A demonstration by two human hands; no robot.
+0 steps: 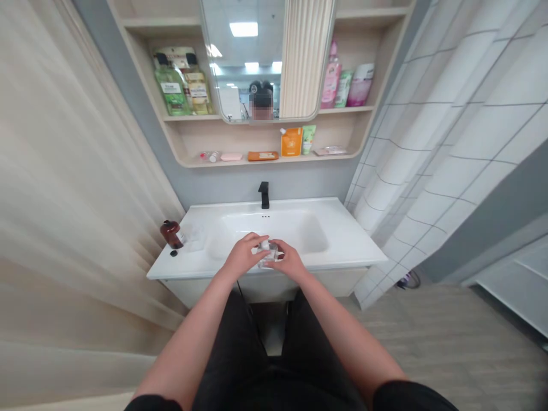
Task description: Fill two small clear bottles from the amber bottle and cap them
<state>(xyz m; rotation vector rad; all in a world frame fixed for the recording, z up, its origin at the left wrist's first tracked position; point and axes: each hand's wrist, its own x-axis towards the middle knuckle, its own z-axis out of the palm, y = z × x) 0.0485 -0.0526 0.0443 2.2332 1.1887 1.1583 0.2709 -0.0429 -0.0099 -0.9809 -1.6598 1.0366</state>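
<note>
My left hand (245, 255) and my right hand (291, 261) meet over the front edge of a white washbasin (274, 228). Between them is a small clear glass bottle (269, 257) with a white top (264, 245). The fingers of my left hand reach up to the white top, and my right hand wraps the clear body from the other side. Parts of the bottle are hidden by my fingers, so its exact shape is unclear.
A brown glass bottle (172, 234) and a small black cap (173, 253) stand on the counter's left side, beside a clear wrapper (194, 238). A black faucet (264, 194) rises behind the basin. Curtains hang on both sides.
</note>
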